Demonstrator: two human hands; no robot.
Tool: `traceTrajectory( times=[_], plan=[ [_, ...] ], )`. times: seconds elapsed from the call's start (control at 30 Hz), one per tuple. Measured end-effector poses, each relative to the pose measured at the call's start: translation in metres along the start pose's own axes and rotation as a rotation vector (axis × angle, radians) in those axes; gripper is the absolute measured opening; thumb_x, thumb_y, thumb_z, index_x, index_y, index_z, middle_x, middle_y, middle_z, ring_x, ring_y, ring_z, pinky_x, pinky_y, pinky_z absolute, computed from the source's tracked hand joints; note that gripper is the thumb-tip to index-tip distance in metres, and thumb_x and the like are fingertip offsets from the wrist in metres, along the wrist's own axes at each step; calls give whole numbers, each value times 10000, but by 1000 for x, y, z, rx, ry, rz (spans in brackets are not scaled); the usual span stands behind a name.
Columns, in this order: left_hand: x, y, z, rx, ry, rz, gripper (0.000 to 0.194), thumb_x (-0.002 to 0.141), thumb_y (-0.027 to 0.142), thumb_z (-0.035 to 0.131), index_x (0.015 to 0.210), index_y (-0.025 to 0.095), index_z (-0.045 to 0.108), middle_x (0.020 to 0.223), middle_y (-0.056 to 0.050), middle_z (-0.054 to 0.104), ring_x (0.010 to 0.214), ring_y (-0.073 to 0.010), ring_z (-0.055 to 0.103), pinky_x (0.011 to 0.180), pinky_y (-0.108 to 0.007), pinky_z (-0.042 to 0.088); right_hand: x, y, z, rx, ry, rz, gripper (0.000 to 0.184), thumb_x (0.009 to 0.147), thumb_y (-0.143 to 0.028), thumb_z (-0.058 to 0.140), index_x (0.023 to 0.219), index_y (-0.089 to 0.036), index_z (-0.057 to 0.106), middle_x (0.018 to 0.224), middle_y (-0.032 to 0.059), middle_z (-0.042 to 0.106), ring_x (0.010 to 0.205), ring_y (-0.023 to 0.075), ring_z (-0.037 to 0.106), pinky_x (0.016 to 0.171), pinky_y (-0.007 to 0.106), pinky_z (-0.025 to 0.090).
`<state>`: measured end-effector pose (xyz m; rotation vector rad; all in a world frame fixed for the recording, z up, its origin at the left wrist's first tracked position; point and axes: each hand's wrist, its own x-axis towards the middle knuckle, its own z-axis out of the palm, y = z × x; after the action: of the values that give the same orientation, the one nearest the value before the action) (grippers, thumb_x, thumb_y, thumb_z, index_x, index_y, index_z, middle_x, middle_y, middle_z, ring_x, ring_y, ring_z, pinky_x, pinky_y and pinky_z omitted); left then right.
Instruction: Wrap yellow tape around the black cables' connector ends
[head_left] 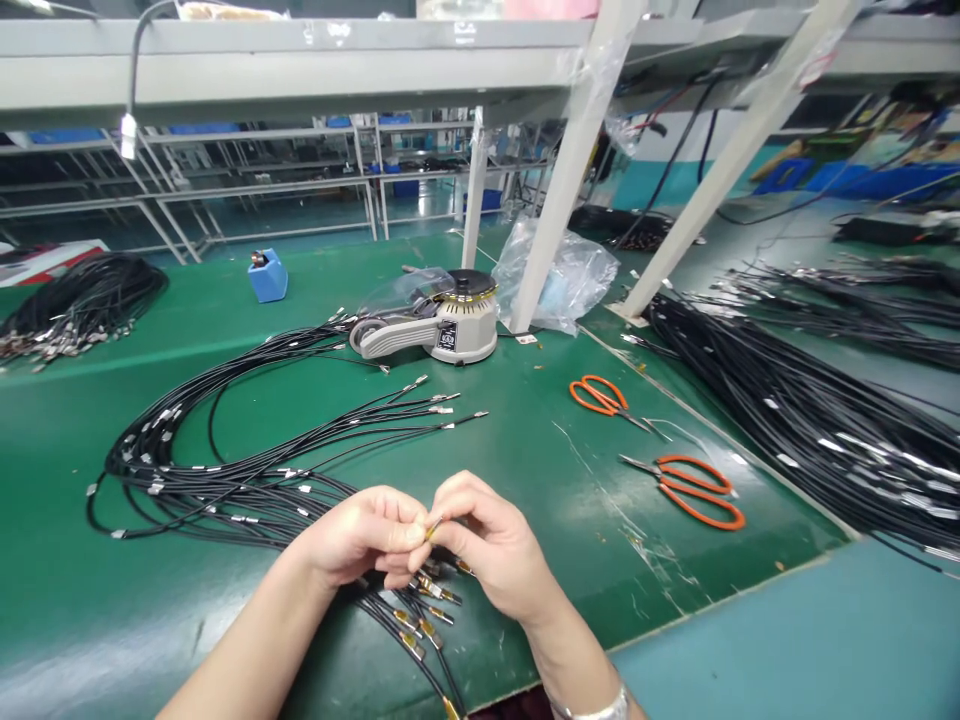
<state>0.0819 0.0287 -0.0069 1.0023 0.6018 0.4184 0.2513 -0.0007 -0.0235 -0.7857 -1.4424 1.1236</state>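
Observation:
My left hand (364, 535) and my right hand (487, 540) meet over the near edge of the green mat (525, 470). Both pinch the metal end of one thin black cable (433, 524), with a bit of yellow tape showing between the fingertips. Under my hands lies a fan of cable ends wrapped in yellow tape (424, 610). A looped bundle of black cables (225, 470) with bare metal terminals spreads out to the left. A beige tape dispenser (442, 325) stands beyond the bundle, at the middle of the mat.
Two orange-handled scissors (604, 397) (697, 488) lie to the right of my hands. A large heap of black cables (810, 410) covers the right side. White shelf legs (570, 170), a plastic bag (559, 275), a small blue box (268, 275) and another cable pile (82, 300) stand further back.

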Motion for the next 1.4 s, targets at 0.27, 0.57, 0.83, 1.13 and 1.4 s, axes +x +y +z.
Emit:
traceTrajectory(
  times=[0.27, 0.57, 0.83, 1.13, 1.4],
  plan=[
    [2, -1, 35, 860, 470, 292, 213, 871, 263, 497, 711, 170, 603, 691, 6, 568, 672, -124, 497, 643, -245, 371, -11, -9, -36, -48, 66, 196, 141, 793, -306, 672, 900, -218, 696, 812, 11, 647, 759, 147, 604, 704, 256, 486],
    [14, -14, 43, 1007, 399, 390, 184, 916, 236, 474, 888, 219, 656, 776, 2, 632, 746, -124, 569, 692, -226, 433, -26, -11, -39, -298, 91, 119, 101, 822, -225, 633, 729, -205, 667, 749, -3, 652, 708, 137, 604, 688, 229, 467],
    [22, -33, 53, 1248, 401, 496, 281, 914, 193, 413, 724, 180, 620, 663, -17, 608, 654, -141, 541, 623, -259, 416, -45, 1, -51, -365, 43, 280, 85, 814, -232, 605, 752, -206, 658, 733, 8, 679, 696, 164, 630, 665, 234, 486],
    [86, 20, 1, 1454, 693, 364, 210, 901, 204, 435, 952, 153, 633, 954, -97, 630, 941, -229, 538, 896, -384, 409, -47, -1, -69, -568, -161, 365, 165, 778, -234, 596, 649, -219, 699, 663, 19, 685, 610, 175, 616, 569, 246, 442],
    [145, 24, 0, 1368, 787, 386, 215, 818, 53, 450, 696, 157, 593, 779, -83, 628, 826, -234, 586, 771, -376, 459, 68, -21, -127, -287, 296, 450, 110, 769, -257, 650, 721, -168, 692, 684, 8, 682, 604, 135, 581, 540, 229, 430]
  ],
)
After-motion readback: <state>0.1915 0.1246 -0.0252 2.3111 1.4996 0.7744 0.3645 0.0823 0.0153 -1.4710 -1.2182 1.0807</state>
